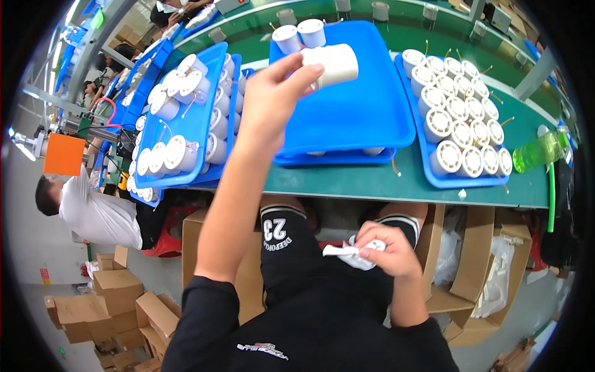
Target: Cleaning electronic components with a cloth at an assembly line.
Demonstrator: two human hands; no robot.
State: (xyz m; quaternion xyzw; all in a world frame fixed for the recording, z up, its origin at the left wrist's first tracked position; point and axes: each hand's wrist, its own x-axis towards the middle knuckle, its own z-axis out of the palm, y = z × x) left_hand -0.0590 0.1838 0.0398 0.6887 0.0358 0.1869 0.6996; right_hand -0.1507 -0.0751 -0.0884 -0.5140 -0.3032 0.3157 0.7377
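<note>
My left hand (279, 90) grips a white plastic cylinder (338, 65), tilted on its side above the blue tray (347, 118) in the middle of the bench. Two similar white cylinders stand in that tray's far left corner, beyond my fingers. Down over my lap, my right hand (393, 251) is closed around a crumpled white wad (359, 259), thin like tissue or film; a strip of it sticks out to the left. Whether anything lies inside the wad is hidden by the fingers.
A blue tray (455, 181) of white cylinders with slotted ends and thin wires sits at right, beside a green bottle (536, 154). Stacked blue trays (214, 68) of cylinders stand at left. Open cardboard boxes (468, 266) flank my legs. A person in white (102, 214) sits at left.
</note>
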